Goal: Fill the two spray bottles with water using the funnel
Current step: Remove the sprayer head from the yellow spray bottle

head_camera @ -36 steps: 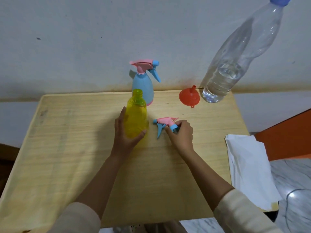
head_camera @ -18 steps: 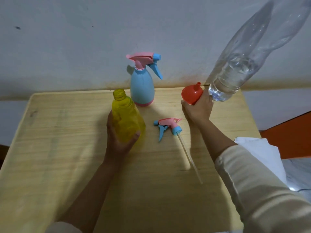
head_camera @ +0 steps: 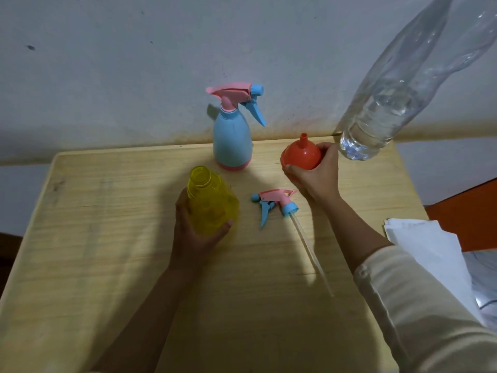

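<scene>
My left hand (head_camera: 197,232) grips the yellow spray bottle (head_camera: 212,201) from the near side; the bottle stands uncapped with its neck open. Its pink and blue spray head (head_camera: 277,201) lies on the wooden table (head_camera: 107,238) to the right, the clear dip tube pointing toward me. My right hand (head_camera: 316,175) holds the orange funnel (head_camera: 301,154), spout up, beside the clear water bottle (head_camera: 392,103). A blue spray bottle (head_camera: 232,141) with its pink head on stands at the table's back edge.
The big clear water bottle stands at the table's back right corner, partly filled. White papers (head_camera: 430,246) lie off the table's right edge. A grey wall rises directly behind the table.
My right hand let go of the spray head, reached back to the right and took hold of the orange funnel. My left hand shifted the yellow bottle slightly left.
</scene>
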{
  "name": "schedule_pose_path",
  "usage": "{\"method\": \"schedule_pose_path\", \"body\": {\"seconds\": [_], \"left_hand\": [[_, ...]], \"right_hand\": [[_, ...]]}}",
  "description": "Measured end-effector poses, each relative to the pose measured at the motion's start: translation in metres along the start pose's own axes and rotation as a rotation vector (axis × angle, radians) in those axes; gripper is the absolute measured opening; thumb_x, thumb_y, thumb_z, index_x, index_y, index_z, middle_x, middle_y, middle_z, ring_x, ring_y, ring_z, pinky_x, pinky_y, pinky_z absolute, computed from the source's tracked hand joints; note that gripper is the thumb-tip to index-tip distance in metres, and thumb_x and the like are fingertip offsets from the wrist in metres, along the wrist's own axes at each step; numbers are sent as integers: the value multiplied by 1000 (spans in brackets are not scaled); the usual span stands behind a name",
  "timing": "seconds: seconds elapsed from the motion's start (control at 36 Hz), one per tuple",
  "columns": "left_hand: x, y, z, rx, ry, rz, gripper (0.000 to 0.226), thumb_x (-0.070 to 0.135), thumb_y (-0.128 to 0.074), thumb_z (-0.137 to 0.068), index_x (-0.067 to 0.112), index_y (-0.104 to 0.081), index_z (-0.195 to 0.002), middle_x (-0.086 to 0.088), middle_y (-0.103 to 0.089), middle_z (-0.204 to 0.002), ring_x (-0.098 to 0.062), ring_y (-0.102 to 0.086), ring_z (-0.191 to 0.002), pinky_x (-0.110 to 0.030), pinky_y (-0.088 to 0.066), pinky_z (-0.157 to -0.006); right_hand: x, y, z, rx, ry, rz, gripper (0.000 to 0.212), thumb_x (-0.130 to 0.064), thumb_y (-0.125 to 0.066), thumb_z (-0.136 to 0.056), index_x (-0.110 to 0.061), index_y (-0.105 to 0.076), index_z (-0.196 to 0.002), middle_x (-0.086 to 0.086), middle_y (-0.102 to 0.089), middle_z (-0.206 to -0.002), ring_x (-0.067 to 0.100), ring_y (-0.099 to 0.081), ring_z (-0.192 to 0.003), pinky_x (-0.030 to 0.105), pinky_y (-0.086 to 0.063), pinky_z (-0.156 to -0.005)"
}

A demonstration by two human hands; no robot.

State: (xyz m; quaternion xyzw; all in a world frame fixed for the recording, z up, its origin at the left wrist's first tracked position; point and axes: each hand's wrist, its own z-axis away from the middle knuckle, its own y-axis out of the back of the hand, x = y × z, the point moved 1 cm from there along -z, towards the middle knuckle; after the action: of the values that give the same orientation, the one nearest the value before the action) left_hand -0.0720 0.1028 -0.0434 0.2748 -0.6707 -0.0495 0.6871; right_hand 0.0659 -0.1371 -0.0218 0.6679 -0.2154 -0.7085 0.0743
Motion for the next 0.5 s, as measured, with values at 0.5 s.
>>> {"method": "schedule_pose_path", "body": {"seconds": [0.5], "left_hand": [[29, 9, -5, 21, -85, 12, 90, 39, -79, -67, 16, -34, -140, 2, -41, -136, -3, -40, -120, -10, -35, -97]], "right_hand": [[-62, 6, 64, -47, -111, -588, 78, -23, -78, -53, -12, -50, -125, 9, -52, -121, 14, -57, -95, 13, -50, -62]]}}
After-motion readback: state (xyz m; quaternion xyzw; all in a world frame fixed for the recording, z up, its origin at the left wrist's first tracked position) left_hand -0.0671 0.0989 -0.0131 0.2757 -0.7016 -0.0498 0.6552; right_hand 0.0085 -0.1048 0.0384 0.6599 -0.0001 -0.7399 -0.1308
